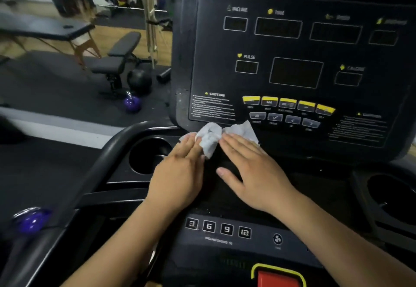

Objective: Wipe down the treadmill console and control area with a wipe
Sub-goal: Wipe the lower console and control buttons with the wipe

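My left hand (180, 174) and right hand (252, 174) lie flat, fingers straight and close together, pressing the crumpled wipe (211, 135) onto the ledge at the console's (213, 39) near edge. Nothing pinches it, so I judge a stroke could let it slip left into the cup holder (148, 158), or nudge the 5 yellow buttons (288, 103) just beyond.

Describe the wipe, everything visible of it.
The wipe is a thin, pale white sheet that looks like paper or cloth, crumpled into a bunch in the middle, with a flatter flap rising to a point on its right. It lies at the lower edge of the console, just below the caution label and right of the cup holder. The left hand lays straight fingers on its left part; the right hand covers its right flap.
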Demonstrator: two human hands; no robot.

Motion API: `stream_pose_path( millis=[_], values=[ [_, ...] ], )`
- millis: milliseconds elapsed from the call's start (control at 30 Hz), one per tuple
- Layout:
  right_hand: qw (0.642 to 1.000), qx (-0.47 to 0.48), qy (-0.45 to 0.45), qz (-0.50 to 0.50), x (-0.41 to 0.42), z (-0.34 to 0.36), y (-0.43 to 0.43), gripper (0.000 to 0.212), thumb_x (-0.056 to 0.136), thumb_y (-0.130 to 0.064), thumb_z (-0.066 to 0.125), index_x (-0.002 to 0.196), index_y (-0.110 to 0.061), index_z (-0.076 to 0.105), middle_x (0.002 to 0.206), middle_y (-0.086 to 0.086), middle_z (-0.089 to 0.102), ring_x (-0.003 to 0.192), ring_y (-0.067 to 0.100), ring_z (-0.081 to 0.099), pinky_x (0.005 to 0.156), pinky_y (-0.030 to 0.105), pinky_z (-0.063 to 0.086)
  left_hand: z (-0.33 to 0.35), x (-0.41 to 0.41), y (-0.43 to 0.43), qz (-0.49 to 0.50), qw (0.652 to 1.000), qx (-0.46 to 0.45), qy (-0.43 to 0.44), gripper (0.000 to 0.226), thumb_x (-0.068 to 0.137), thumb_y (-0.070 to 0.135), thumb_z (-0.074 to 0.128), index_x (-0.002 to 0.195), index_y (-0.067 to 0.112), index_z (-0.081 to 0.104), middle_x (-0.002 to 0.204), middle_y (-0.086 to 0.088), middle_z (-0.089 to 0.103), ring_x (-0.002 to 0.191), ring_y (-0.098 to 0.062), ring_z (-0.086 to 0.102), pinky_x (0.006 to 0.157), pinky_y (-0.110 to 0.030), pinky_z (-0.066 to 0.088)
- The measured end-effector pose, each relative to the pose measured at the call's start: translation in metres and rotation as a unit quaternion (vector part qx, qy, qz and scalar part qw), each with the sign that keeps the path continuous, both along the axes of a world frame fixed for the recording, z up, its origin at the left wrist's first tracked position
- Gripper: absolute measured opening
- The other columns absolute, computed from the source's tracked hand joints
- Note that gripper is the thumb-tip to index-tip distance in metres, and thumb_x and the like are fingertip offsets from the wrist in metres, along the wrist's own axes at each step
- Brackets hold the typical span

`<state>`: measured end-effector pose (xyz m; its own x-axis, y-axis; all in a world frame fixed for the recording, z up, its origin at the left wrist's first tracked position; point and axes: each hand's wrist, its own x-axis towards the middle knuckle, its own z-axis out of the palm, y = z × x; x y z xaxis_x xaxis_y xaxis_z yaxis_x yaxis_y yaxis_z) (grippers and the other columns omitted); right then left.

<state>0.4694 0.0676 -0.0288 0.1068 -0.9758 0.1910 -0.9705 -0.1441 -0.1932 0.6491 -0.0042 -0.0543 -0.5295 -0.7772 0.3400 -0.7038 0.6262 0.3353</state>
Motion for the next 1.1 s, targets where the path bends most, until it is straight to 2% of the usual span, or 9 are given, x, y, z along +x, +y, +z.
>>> stream_pose_path(
  millis=[133,233,467,600,667,800,933,1033,1100],
  values=[
    [1.000,-0.001,0.003,0.005,0.007,0.001,-0.002,0.068,0.093,-0.058,0.029,0.152,-0.024,0.027,0.157,-0.011,0.026,0.144,0.006,0.020,0.117,0.026,0.012,-0.005,0.030,0.013,-0.026,0.992,0.110,0.050,0.041,0.096,0.036,0.039,0.128,0.026,0.063,0.136,0.004,0.061,0.125,-0.013,0.055,0.094,-0.032,0.051],
    [1.000,-0.004,-0.012,0.002,0.004,0.003,0.002,0.067,0.093,-0.053,0.040,0.152,-0.024,0.027,0.156,-0.015,0.025,0.143,0.003,0.017,0.113,0.019,0.005,0.004,0.036,0.016,-0.047,0.989,0.130,0.042,0.040,0.096,0.043,0.037,0.125,0.029,0.062,0.131,0.012,0.063,0.116,-0.012,0.061,0.090,-0.033,0.051],
    [0.999,-0.009,-0.041,0.012,0.012,0.006,-0.012,0.065,0.089,-0.046,0.050,0.147,-0.021,0.039,0.151,-0.011,0.039,0.138,0.004,0.026,0.114,0.026,0.024,-0.009,-0.007,-0.016,-0.025,0.981,0.180,-0.063,0.063,0.094,0.052,0.036,0.149,0.022,0.034,0.156,-0.002,0.032,0.127,-0.030,0.052,0.099,-0.039,0.046],
    [0.994,-0.064,-0.085,0.013,0.012,0.012,0.007,0.048,0.093,-0.032,0.055,0.138,-0.014,0.053,0.139,-0.005,0.054,0.131,0.006,0.041,0.110,0.024,0.033,0.001,0.018,-0.001,-0.093,0.977,0.189,-0.044,0.049,0.091,0.057,0.030,0.115,0.024,0.058,0.130,0.007,0.050,0.120,-0.024,0.056,0.096,-0.041,0.048],
    [0.991,-0.078,-0.100,0.035,0.012,0.010,0.026,0.041,0.092,-0.028,0.056,0.128,-0.010,0.063,0.127,-0.002,0.063,0.121,0.008,0.053,0.104,0.026,0.041,0.003,0.034,0.015,-0.146,0.969,0.193,-0.043,0.043,0.095,0.055,0.029,0.103,0.024,0.059,0.121,0.011,0.050,0.139,-0.014,0.040,0.106,-0.040,0.042],
    [0.997,-0.033,-0.070,0.007,0.013,0.001,0.042,0.040,0.090,-0.045,0.050,0.113,-0.022,0.072,0.113,-0.011,0.070,0.106,0.006,0.063,0.089,0.029,0.054,0.006,0.034,0.015,-0.131,0.972,0.177,-0.081,0.060,0.091,0.061,0.018,0.126,0.025,0.051,0.141,0.009,0.046,0.147,-0.009,0.021,0.117,-0.037,0.026],
    [0.982,-0.181,-0.057,-0.013,0.014,0.008,0.027,0.029,0.087,-0.018,0.065,0.116,-0.012,0.069,0.112,0.000,0.065,0.104,0.017,0.059,0.081,0.029,0.052,0.014,0.013,0.021,-0.119,0.972,0.114,-0.166,0.062,0.094,0.059,0.018,0.125,0.019,0.054,0.130,0.003,0.052,0.137,-0.015,0.033,0.116,-0.039,0.026],
    [0.987,-0.154,0.030,-0.044,0.011,0.006,0.005,0.040,0.081,-0.020,0.071,0.120,-0.016,0.067,0.121,0.002,0.061,0.109,0.025,0.053,0.081,0.039,0.047,0.018,0.015,0.037,-0.149,0.965,0.117,-0.181,0.073,0.090,0.064,0.008,0.122,0.022,0.058,0.132,0.006,0.055,0.141,-0.011,0.031,0.120,-0.037,0.019],
    [0.986,-0.155,0.049,-0.034,0.005,-0.002,-0.004,0.024,0.080,-0.016,0.074,0.103,-0.016,0.073,0.112,0.002,0.065,0.102,0.026,0.056,0.078,0.040,0.044,0.020,0.021,0.040,-0.159,0.963,0.120,-0.182,0.075,0.089,0.065,0.004,0.126,0.026,0.057,0.135,0.010,0.052,0.144,-0.007,0.028,0.122,-0.035,0.013]
  ],
)
